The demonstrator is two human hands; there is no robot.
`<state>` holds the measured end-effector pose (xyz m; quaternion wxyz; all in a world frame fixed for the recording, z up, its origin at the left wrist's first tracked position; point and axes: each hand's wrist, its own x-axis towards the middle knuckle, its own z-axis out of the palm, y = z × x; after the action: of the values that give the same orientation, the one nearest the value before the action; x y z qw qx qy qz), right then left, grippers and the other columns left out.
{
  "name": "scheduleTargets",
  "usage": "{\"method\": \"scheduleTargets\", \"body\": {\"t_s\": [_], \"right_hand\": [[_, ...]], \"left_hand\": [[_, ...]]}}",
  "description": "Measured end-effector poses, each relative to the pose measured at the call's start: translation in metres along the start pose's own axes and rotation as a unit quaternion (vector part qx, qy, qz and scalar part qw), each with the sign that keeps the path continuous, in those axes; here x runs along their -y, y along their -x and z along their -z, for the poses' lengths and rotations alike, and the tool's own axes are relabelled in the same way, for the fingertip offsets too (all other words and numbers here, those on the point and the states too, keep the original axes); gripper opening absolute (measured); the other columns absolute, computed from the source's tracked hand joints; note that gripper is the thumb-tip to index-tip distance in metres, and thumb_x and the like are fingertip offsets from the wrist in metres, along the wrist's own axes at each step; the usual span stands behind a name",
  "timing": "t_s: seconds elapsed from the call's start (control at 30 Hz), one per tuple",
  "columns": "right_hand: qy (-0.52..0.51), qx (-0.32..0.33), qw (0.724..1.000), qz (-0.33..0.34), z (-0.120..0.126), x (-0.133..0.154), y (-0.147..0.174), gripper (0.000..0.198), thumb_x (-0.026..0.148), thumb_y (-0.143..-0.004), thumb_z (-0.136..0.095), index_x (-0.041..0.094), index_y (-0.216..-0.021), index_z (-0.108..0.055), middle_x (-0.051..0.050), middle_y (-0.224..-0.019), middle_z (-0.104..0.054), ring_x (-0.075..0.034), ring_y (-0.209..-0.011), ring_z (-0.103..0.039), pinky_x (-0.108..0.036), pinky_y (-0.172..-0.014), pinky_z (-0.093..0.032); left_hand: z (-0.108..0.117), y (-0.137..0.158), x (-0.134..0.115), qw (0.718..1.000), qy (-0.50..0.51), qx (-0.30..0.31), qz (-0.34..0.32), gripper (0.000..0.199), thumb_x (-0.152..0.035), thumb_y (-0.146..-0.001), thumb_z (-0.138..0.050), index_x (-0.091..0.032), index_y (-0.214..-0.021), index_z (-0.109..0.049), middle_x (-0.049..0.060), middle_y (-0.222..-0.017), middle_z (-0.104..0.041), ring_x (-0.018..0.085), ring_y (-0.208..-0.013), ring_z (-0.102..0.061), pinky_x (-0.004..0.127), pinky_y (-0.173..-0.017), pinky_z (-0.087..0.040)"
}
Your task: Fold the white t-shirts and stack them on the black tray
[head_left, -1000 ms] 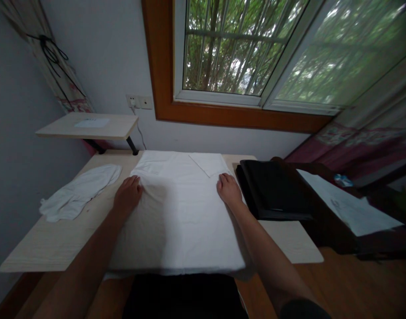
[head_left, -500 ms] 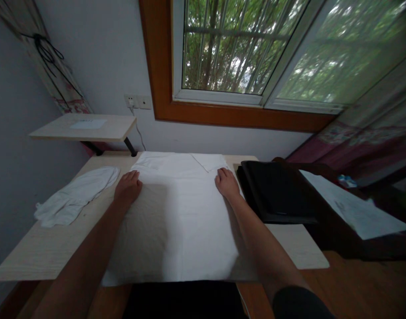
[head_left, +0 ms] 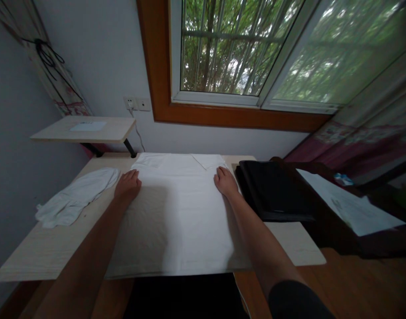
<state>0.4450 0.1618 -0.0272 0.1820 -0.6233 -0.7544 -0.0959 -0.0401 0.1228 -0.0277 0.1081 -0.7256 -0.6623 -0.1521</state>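
A white garment (head_left: 192,212) lies spread flat on the pale wooden desk (head_left: 33,261), its far end folded over in overlapping layers with a slanting edge. On its left side, near the far end, my left hand (head_left: 128,184) is closed on the border of the cloth, fingers together and bent. My right hand (head_left: 225,180) is closed in the same way on the right border, level with the left. The fingertips of both hands are partly hidden. Left of my left hand lies a second, crumpled piece of white cloth (head_left: 76,197).
A black flat case (head_left: 276,190) lies at the desk's right side. At the back left stands a raised shelf (head_left: 116,128) with a sheet of paper on it. Further right, a large sheet (head_left: 349,204) rests on dark furniture. Behind the desk are a wall and a window.
The garment's near edge, which hung slightly over the desk's front, now sits a little farther from me. Both hands stay in nearly the same place; the view has shifted slightly.
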Motion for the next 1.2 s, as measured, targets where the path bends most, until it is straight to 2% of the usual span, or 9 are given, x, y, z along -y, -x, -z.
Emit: {"method": "scheduleTargets", "body": {"t_s": [0.17,0.37,0.5,0.67,0.83,0.93,1.07,1.2], "right_hand": [[0.003,-0.003,1.0,-0.015,0.015,-0.008,0.036,0.049,0.029,-0.1,-0.042,0.006,-0.141,-0.057,-0.02,-0.148,-0.054,-0.029,-0.138,-0.048,-0.044,-0.117,-0.036],[0.0,-0.013,1.0,0.011,0.036,-0.002,0.089,0.048,0.029,-0.101,-0.039,0.009,-0.141,-0.057,-0.018,-0.148,-0.055,-0.029,-0.14,-0.048,-0.046,-0.117,-0.037],[-0.002,-0.008,1.0,0.026,0.049,0.005,0.112,0.047,0.028,-0.101,-0.039,0.009,-0.14,-0.058,-0.017,-0.148,-0.055,-0.029,-0.14,-0.048,-0.046,-0.117,-0.038],[0.002,-0.011,1.0,0.029,0.067,0.011,0.136,0.043,0.028,-0.101,-0.042,0.013,-0.136,-0.061,-0.016,-0.143,-0.059,-0.03,-0.137,-0.048,-0.047,-0.116,-0.039],[0.005,-0.041,0.999,0.004,0.08,0.017,0.16,0.038,0.027,-0.098,-0.047,0.018,-0.132,-0.064,-0.015,-0.136,-0.061,-0.034,-0.132,-0.048,-0.053,-0.113,-0.04],[0.012,-0.033,0.999,0.01,0.082,0.021,0.167,0.039,0.024,-0.097,-0.048,0.018,-0.133,-0.062,-0.015,-0.137,-0.06,-0.034,-0.132,-0.048,-0.052,-0.113,-0.039],[-0.001,-0.012,0.999,0.037,0.082,0.022,0.162,0.04,0.023,-0.097,-0.047,0.019,-0.135,-0.061,-0.014,-0.14,-0.059,-0.031,-0.133,-0.05,-0.048,-0.116,-0.039],[-0.008,0.006,0.999,0.048,0.082,0.02,0.15,0.04,0.027,-0.099,-0.046,0.019,-0.136,-0.061,-0.014,-0.141,-0.06,-0.029,-0.131,-0.052,-0.046,-0.114,-0.042]], "left_hand": [[0.01,0.024,0.005,1.0,0.016,-0.021,-0.003,0.049,-0.024,-0.093,-0.041,-0.011,-0.136,-0.06,0.019,-0.145,-0.057,0.03,-0.135,-0.052,0.05,-0.117,-0.035],[0.037,0.075,0.004,0.999,-0.021,-0.024,-0.002,0.043,-0.026,-0.094,-0.043,-0.016,-0.131,-0.062,0.016,-0.138,-0.061,0.03,-0.127,-0.056,0.047,-0.113,-0.039],[0.059,0.11,-0.004,0.999,-0.049,-0.014,0.01,0.041,-0.028,-0.096,-0.042,-0.017,-0.129,-0.063,0.015,-0.132,-0.063,0.032,-0.117,-0.058,0.047,-0.101,-0.047],[0.078,0.141,-0.006,0.996,-0.075,-0.02,0.041,0.041,-0.028,-0.093,-0.046,-0.017,-0.13,-0.062,0.017,-0.121,-0.064,0.033,-0.103,-0.06,0.049,-0.092,-0.049],[0.081,0.151,-0.003,0.994,-0.086,-0.002,0.069,0.043,-0.032,-0.097,-0.041,-0.014,-0.131,-0.06,0.017,-0.108,-0.065,0.031,-0.096,-0.063,0.044,-0.087,-0.05],[0.081,0.151,-0.002,0.994,-0.09,0.011,0.064,0.044,-0.036,-0.099,-0.038,-0.014,-0.13,-0.06,0.016,-0.108,-0.066,0.031,-0.095,-0.064,0.043,-0.086,-0.05],[0.08,0.148,0.0,0.996,-0.07,0.019,0.044,0.044,-0.034,-0.099,-0.035,-0.014,-0.126,-0.063,0.017,-0.108,-0.069,0.031,-0.097,-0.065,0.045,-0.088,-0.05],[0.079,0.147,0.002,0.997,-0.041,0.034,0.053,0.045,-0.032,-0.099,-0.034,-0.013,-0.129,-0.062,0.017,-0.11,-0.072,0.03,-0.099,-0.067,0.044,-0.09,-0.051]]}}
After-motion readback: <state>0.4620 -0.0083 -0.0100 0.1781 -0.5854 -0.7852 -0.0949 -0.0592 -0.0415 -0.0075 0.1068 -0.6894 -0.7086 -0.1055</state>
